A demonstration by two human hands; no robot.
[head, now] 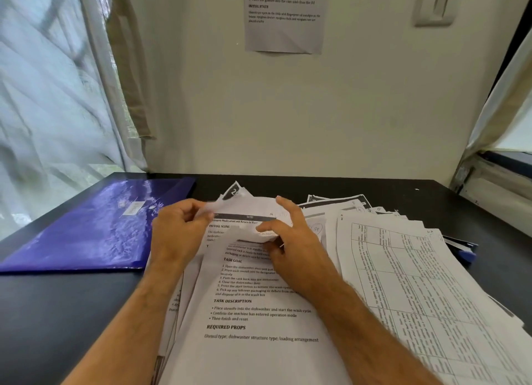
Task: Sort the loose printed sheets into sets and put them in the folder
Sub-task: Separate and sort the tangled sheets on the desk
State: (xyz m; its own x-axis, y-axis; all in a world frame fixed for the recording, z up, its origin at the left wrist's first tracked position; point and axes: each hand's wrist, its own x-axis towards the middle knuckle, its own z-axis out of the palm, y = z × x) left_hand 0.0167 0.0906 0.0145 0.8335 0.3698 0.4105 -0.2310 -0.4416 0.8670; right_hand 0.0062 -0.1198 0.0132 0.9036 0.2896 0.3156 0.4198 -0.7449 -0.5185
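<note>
**Fingers deep in the stack, still on the sorting part**

Fingers (198,212) of our left hand (178,235) are curled round the curled-up top edge of a sheet, pinching it up off the pile. Our right hand (290,240) is a bit looser: index finger stretched up along the far edge of that same bent-over sheet (247,209), thumb tucked under the fold, so it looks like we're peeling the top page back to read the one below. Can't say for sure how many pages are caught in that pinch.

From the head view, the centre pile (253,312) of printed sheets sits right in front of us, top page showing "TASK GOAL" and "REQUIRED PROPS" headings. Just to the right, overlapping it, is a fanned spread of table-printed sheets (417,284). The purple folder (95,226) lies shut on the left side of the black desk (57,312), near the pile but not touching our hands.

Our read: we're mid-sort, checking headers to match pages into sets, and nothing is in the folder yet as far as we can see. Next move probably needs lifting that top sheet clear without dragging its neighbours, then picking which set it joins.
</note>
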